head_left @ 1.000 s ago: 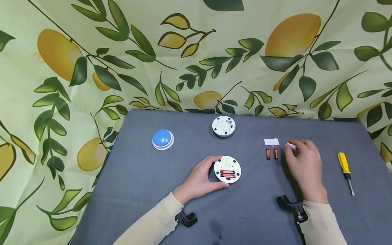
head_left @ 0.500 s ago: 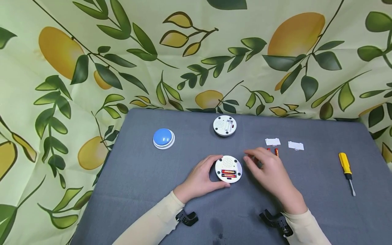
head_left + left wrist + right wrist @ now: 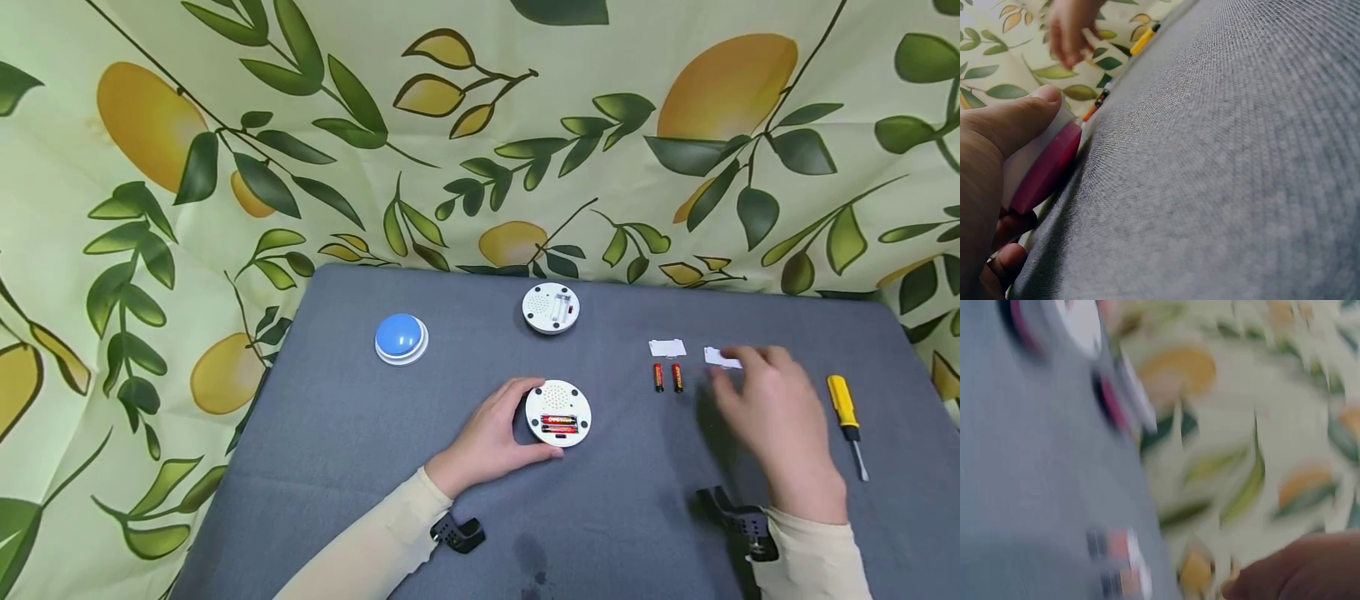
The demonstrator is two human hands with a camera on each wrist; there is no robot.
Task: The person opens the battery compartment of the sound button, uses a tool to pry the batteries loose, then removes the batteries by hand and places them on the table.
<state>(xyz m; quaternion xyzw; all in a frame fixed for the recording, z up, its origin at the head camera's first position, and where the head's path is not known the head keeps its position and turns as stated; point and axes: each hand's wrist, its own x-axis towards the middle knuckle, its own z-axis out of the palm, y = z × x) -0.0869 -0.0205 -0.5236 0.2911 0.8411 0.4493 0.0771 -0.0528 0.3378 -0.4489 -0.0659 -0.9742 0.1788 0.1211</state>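
My left hand holds a round white push-button light by its rim, thumb on the near side and fingers on the far side. It lies underside up, with two red batteries in its compartment. In the left wrist view its pink dome faces down toward the table. My right hand hovers by a white battery cover, partly hiding it, with its fingers loosely bent and nothing visible in them. To the left of that cover lie another white cover and two loose red batteries.
A second white push-button light lies underside up at the back, its compartment bare. A blue-domed button stands upright at back left. Right of my right hand lies a yellow-handled screwdriver. A patterned cloth hangs behind the grey table.
My right hand moved from the white cover leftward to beside the held light, then back right toward that cover. The left hand and its light have stayed in place.
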